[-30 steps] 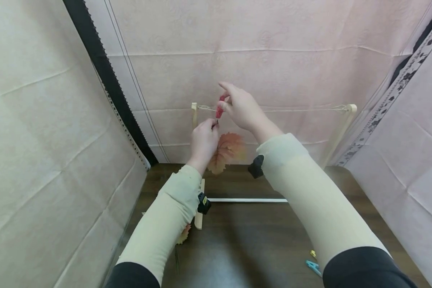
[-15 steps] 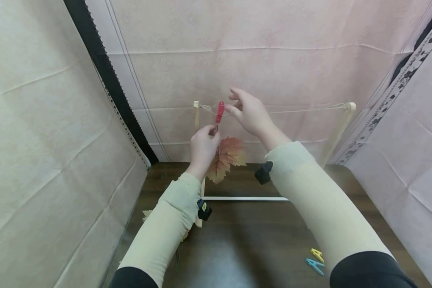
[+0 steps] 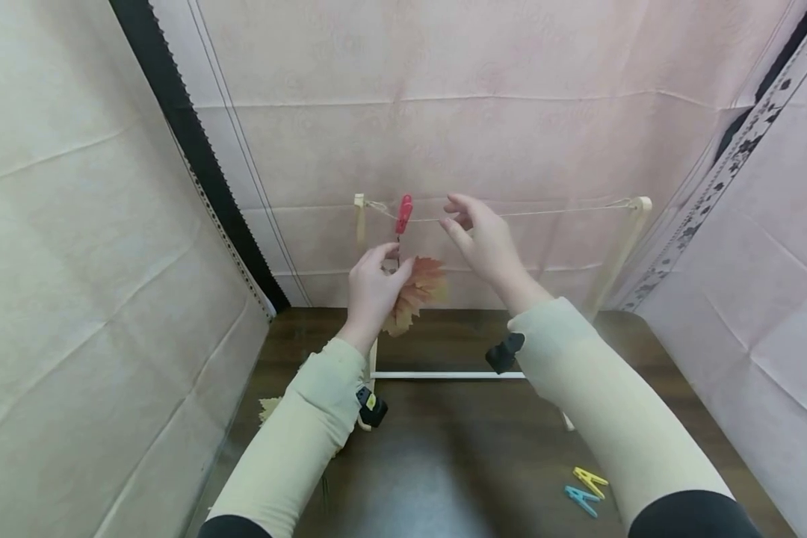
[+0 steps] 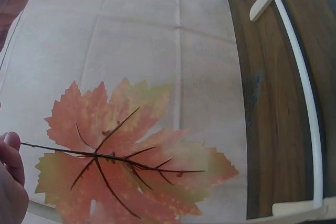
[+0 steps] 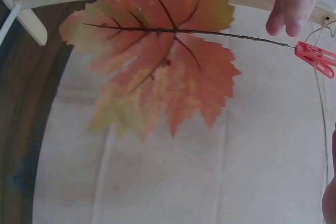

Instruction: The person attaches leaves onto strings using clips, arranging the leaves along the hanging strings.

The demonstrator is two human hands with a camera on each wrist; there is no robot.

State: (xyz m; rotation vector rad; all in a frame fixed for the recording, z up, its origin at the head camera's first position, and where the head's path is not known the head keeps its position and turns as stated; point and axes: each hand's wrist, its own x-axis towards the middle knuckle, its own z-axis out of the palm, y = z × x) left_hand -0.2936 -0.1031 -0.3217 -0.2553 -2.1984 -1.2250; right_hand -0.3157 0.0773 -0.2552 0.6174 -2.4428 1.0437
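Note:
A red clothespin [image 3: 404, 214] sits on the string [image 3: 545, 212] and clamps the thin dark stem of an orange-red artificial maple leaf [image 3: 417, 295]. The leaf hangs below it, its veins facing the left wrist camera. Beside the stem is my left hand [image 3: 371, 291], thumb and fingers parted; the right wrist view shows its fingertips [image 5: 293, 27] apart from the stem. My right hand [image 3: 486, 243] is held to the right of the clothespin near the string, fingers loosely bent, holding nothing.
A pale wooden frame with a right post [image 3: 615, 258] and a left post [image 3: 360, 224] carries the string. A white rod [image 3: 450, 375] joins its base. Yellow [image 3: 590, 482] and blue [image 3: 581, 501] clothespins lie on the dark table [image 3: 457, 456]. Another leaf [image 3: 269, 408] peeks out by the left sleeve.
My right hand has let go of the red clothespin and drawn back right and down. My left fingers have opened off the stem. The clothespin and leaf hang from the string, slightly lower.

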